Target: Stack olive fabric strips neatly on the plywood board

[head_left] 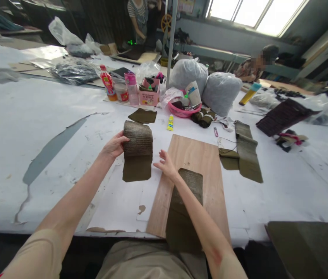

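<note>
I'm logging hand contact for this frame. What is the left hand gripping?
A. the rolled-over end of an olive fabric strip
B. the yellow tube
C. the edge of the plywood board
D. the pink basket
A: the left hand grips the side of the curled olive fabric strip, while the right hand hovers open beside it.

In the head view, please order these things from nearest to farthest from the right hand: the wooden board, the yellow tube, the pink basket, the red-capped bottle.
From the right hand:
1. Wooden board, directly beside and under the hand.
2. Yellow tube, straight beyond the hand on the table.
3. Pink basket, farther back, slightly right.
4. Red-capped bottle, far back on the left.
</note>
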Motion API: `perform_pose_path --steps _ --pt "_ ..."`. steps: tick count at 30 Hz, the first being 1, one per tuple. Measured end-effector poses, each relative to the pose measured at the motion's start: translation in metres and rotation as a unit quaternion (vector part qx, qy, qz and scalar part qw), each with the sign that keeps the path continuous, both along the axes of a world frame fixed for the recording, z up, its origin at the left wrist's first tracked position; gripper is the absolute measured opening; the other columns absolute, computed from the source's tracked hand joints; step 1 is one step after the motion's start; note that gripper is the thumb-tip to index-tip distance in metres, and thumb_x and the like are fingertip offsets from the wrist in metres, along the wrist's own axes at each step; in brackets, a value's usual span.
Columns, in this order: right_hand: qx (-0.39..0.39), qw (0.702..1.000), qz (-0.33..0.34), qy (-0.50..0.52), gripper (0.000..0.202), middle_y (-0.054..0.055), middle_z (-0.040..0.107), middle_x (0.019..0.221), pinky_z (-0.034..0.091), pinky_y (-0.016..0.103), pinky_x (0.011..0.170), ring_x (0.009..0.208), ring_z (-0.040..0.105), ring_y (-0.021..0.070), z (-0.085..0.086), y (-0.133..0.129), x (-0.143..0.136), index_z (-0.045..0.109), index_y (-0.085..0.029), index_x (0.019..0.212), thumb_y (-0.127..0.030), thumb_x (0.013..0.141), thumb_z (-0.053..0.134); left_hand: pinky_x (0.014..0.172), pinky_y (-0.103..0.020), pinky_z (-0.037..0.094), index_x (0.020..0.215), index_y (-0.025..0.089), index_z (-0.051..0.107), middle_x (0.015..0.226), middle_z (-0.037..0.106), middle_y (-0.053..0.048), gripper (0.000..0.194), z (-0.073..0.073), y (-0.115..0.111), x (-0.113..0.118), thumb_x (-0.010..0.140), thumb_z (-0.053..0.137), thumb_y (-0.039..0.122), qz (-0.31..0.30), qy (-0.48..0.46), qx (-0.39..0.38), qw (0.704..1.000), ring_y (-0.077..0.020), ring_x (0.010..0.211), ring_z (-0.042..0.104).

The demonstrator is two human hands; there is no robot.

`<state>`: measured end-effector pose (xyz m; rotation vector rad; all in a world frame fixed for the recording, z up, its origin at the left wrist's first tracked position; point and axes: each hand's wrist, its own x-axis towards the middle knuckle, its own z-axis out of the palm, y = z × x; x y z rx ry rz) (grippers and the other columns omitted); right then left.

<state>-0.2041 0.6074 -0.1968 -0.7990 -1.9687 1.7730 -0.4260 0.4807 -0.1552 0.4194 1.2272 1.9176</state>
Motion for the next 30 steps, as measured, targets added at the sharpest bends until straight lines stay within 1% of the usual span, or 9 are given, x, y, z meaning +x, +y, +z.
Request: perform_pose_path --steps 3,5,7,12,17,20,25,27,30 --pt "-0.006 0.999 0.032 0.031 0.073 0.012 0.058 0.123 0.047 0.036 0.093 0.113 0.056 0.0219 -0.008 -0.002 -0.039 0.047 -0.015 0.123 -0.014 0.055 0.073 0.073 -0.025 0.054 0.102 0.018 0.066 0.097 0.07 -0.003 0.044 0.006 -0.005 0.001 0.059 0.068 0.005 0.002 0.004 -0.002 1.0 -0.0165 0.083 0.064" --pt "-0.022 0.998 0.052 0.035 0.051 0.004 0.066 0.1 0.05 0.033 0.083 0.093 0.062 0.0183 -0.009 -0.009 -0.048 0.055 -0.016 0.108 -0.013 0.058 0.067 0.072 -0.023 0.054 0.103 0.019 0.066 0.096 0.07 -0.002 0.045 0.011 -0.008 0.001 0.06 0.067 0.005 0.003 -0.003 -0.003 1.0 -0.0158 0.082 0.064" --pt "-0.055 0.996 0.056 0.04 0.03 -0.003 0.064 0.08 0.05 0.028 0.072 0.075 0.06 0.0146 -0.005 -0.018 -0.046 0.059 -0.017 0.092 -0.015 0.062 0.062 0.07 -0.022 0.054 0.103 0.02 0.066 0.097 0.07 -0.002 0.046 0.017 -0.009 0.001 0.06 0.068 0.004 0.002 -0.009 -0.004 1.0 -0.0157 0.082 0.064" --pt "-0.168 0.98 0.037 0.095 0.025 -0.005 0.065 0.081 0.047 0.022 0.065 0.074 0.059 0.0123 0.025 -0.032 -0.01 0.062 -0.019 0.091 -0.021 0.066 0.063 0.073 -0.026 0.055 0.102 0.02 0.067 0.1 0.07 -0.003 0.046 0.035 0.008 0.014 0.059 0.066 0.003 -0.021 -0.007 0.0 1.0 -0.0202 0.09 0.065" --pt "-0.229 0.967 -0.021 0.11 0.03 -0.004 0.069 0.083 0.048 0.021 0.063 0.075 0.062 0.0127 0.059 -0.019 0.044 0.064 -0.021 0.097 -0.025 0.068 0.067 0.069 -0.024 0.054 0.097 0.017 0.067 0.095 0.07 -0.003 0.042 0.042 0.064 0.046 0.059 0.064 0.001 -0.081 -0.044 0.024 0.995 -0.0174 0.082 0.065" --pt "-0.233 0.963 -0.082 0.11 0.029 -0.002 0.071 0.086 0.047 0.02 0.058 0.07 0.061 0.0123 0.06 0.001 0.073 0.065 -0.021 0.097 -0.027 0.069 0.068 0.068 -0.024 0.052 0.099 0.015 0.066 0.092 0.07 -0.004 0.044 0.034 0.109 0.071 0.057 0.063 -0.001 -0.141 -0.07 0.03 0.987 -0.0166 0.077 0.065" --pt "-0.298 0.93 -0.181 0.115 0.027 -0.002 0.071 0.077 0.047 0.022 0.06 0.065 0.06 0.0121 0.038 0.035 0.107 0.066 -0.021 0.088 -0.026 0.063 0.072 0.061 -0.021 0.049 0.084 0.012 0.064 0.072 0.067 -0.002 0.031 0.005 0.178 0.111 0.057 0.059 -0.003 -0.171 -0.123 -0.047 0.976 -0.0128 0.062 0.061" --pt "-0.32 0.916 -0.211 0.117 0.025 -0.002 0.071 0.075 0.049 0.023 0.064 0.067 0.062 0.0128 0.031 0.043 0.115 0.065 -0.02 0.083 -0.024 0.059 0.072 0.06 -0.021 0.048 0.076 0.012 0.061 0.065 0.065 -0.001 0.02 -0.007 0.195 0.122 0.061 0.059 -0.001 -0.176 -0.134 -0.083 0.972 -0.012 0.059 0.06" --pt "-0.338 0.906 -0.231 0.109 0.022 -0.002 0.071 0.073 0.049 0.023 0.064 0.066 0.062 0.0133 0.029 0.048 0.122 0.064 -0.019 0.077 -0.021 0.057 0.072 0.061 -0.024 0.05 0.075 0.011 0.061 0.065 0.065 -0.004 0.007 -0.02 0.201 0.132 0.069 0.063 0.007 -0.191 -0.142 -0.111 0.965 -0.0138 0.058 0.06"
